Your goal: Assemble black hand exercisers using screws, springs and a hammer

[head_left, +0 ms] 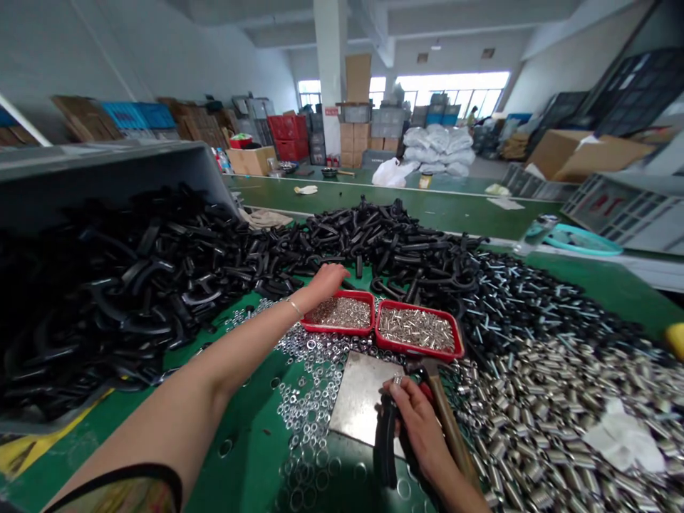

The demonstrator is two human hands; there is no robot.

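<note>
Right hand (420, 424): at the near edge of the green surface (251, 427); fingers closed around the black handles of the pliers (385, 442); fingertips pinch a small silver piece (397, 382) at the right edge of the metal plate (358, 399)
Hammer (446, 413): wooden handle lies just beside the right hand; head points towards the trays
Left hand (327, 278): stretched towards the far side, resting on the black curved parts (160, 278) just behind the left tray; fingers bent down into the pile; whether they grip anything cannot be told
Red trays (417, 350): two, side by side beyond the plate; both hold small silver pieces
Nuts (310, 399): scattered left of the plate
Silver sleeves (539, 420): heaped along the right side
Grey crate (107, 171): far left corner, above the black parts
</note>
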